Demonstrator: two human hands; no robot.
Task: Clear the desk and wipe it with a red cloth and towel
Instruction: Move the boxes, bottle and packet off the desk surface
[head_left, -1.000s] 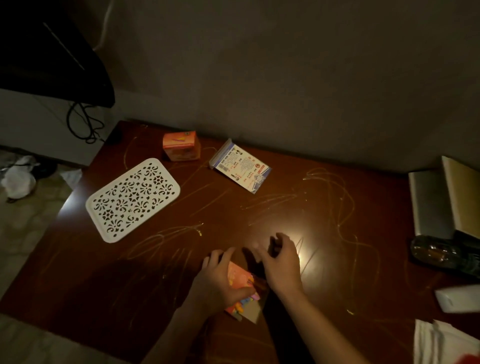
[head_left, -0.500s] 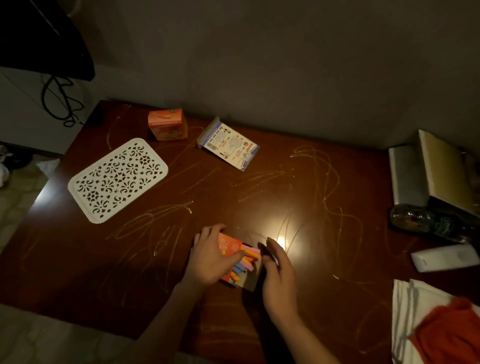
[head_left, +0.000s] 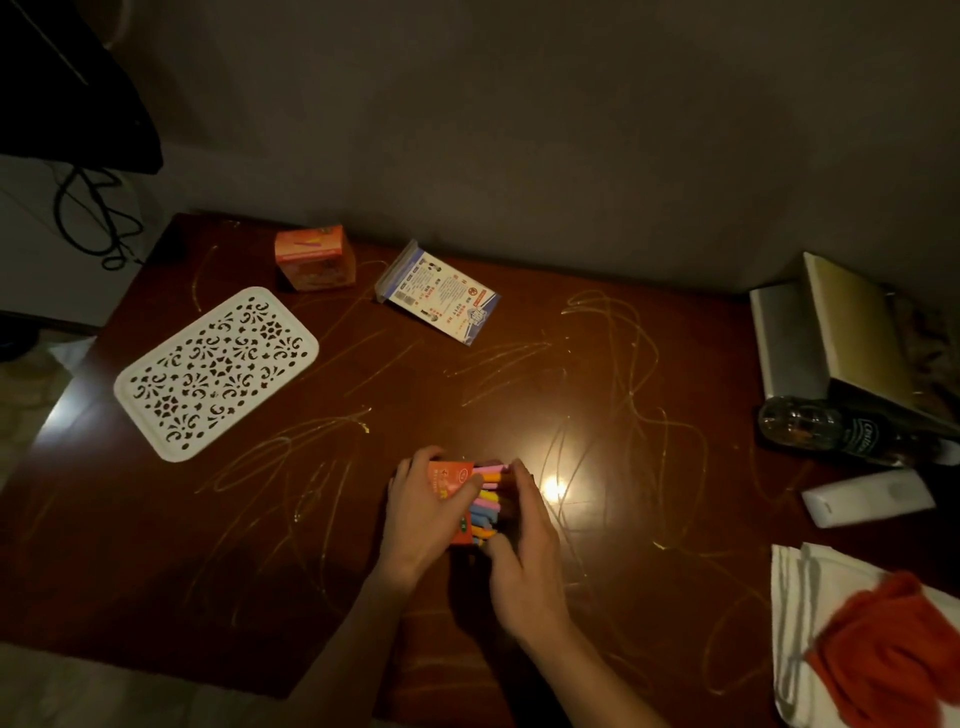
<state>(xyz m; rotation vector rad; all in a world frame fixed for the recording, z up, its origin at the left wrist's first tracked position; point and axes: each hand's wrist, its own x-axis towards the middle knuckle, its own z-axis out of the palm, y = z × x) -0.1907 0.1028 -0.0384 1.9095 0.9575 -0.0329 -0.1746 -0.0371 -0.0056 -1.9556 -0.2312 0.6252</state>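
Note:
An orange box of coloured chalk sticks (head_left: 470, 501) lies open on the dark brown desk (head_left: 597, 519), which is covered in yellowish scribbles. My left hand (head_left: 421, 512) grips the box from its left side. My right hand (head_left: 524, 551) curls round the box's open right end, against the chalk tips. A red cloth (head_left: 893, 654) lies on a white towel (head_left: 800, 597) at the desk's front right corner.
A white perforated tray (head_left: 215, 371) sits at the left. A second orange box (head_left: 314, 257) and a printed white packet (head_left: 439, 299) lie near the wall. At the right are books (head_left: 831, 332), a dark bottle (head_left: 841, 431) and a white remote-like object (head_left: 867, 499).
My view has shifted, bringing the red cloth and towel further into sight. My right hand has moved from beside the box to close round its open end with the chalk.

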